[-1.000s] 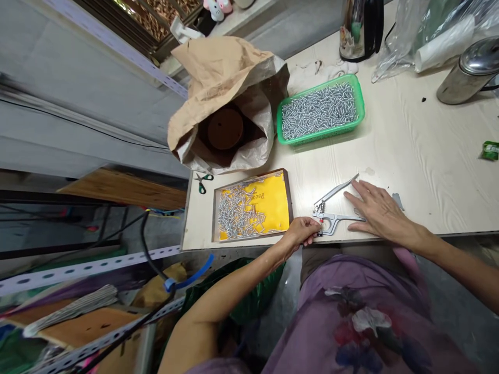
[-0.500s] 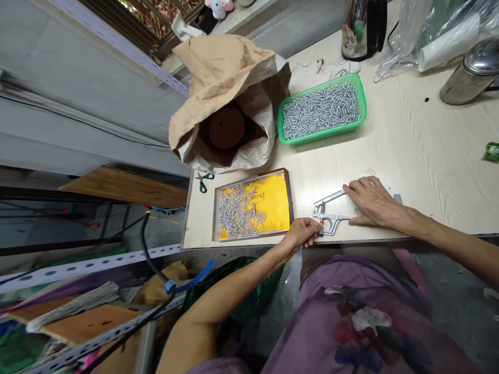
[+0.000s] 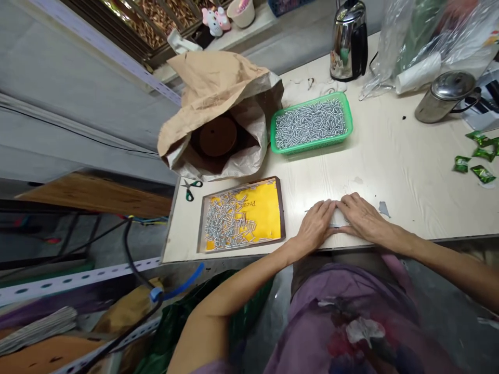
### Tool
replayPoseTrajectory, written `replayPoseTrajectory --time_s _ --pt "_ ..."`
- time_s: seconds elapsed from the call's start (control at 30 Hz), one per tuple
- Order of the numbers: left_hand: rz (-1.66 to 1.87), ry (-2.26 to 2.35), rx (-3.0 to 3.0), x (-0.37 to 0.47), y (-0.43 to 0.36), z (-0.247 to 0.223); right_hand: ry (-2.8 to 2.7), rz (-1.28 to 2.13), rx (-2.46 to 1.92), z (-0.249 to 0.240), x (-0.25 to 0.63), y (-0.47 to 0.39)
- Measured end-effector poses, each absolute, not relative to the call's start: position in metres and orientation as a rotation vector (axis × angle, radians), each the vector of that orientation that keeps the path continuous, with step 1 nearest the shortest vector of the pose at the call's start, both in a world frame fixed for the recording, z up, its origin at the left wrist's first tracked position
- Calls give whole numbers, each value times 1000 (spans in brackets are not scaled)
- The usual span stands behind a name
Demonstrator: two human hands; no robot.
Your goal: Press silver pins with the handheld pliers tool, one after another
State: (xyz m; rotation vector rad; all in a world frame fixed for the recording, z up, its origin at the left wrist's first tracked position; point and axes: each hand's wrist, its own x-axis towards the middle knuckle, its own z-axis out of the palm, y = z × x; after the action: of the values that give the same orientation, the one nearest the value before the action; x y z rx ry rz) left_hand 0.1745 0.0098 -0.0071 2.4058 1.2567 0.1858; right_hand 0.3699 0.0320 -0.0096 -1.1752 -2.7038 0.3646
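Beneath a barred window (image 3: 167, 21), a pale table (image 3: 390, 161) is occupied by containers of small metal pieces. At its near edge, a slim metal tool (image 3: 334, 225) is almost wholly covered by two bare hands. The left hand (image 3: 317, 223) is curved over it, palm down, and the right hand (image 3: 360, 217) is brought in close beside; whether either is closed on the tool cannot be told. A grey scrap (image 3: 384, 209) is seen near the right hand. Metal pieces are heaped in a green basket (image 3: 312, 147) and scattered over the yellow lining of a shallow tray (image 3: 281, 208), beside which green-handled scissors (image 3: 189, 193) are laid. Behind the tray, an open paper sack (image 3: 218, 72) is stood. A kettle (image 3: 348, 47), a steel jug (image 3: 438, 101) and green packets (image 3: 461, 164) are also pictured.
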Motion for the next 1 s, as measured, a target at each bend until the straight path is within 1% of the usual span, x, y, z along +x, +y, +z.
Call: replayPoseTrajectory --time_s 0.2,0.33,0.57,0.67,0.77,0.9,1.0 --pt "-45 1218 2414 180 22 -6 -2713 312 -1254 0 373 18" --pt "-102 1291 2398 184 15 -2 -2725 252 -1257 -3 369 11" --pt "-141 1335 2430 186 12 -6 -2652 312 -1248 -10 365 7" --pt "-26 1363 2447 185 15 -11 -2656 273 -1268 -10 367 14" --pt "204 1453 2459 187 7 -19 -2695 284 -1215 -10 378 28" --pt "445 1509 2503 196 -33 -26 -2705 322 -1093 -1 391 47" --pt "593 1473 2470 199 -72 -22 -2672 346 -1019 13 383 50"
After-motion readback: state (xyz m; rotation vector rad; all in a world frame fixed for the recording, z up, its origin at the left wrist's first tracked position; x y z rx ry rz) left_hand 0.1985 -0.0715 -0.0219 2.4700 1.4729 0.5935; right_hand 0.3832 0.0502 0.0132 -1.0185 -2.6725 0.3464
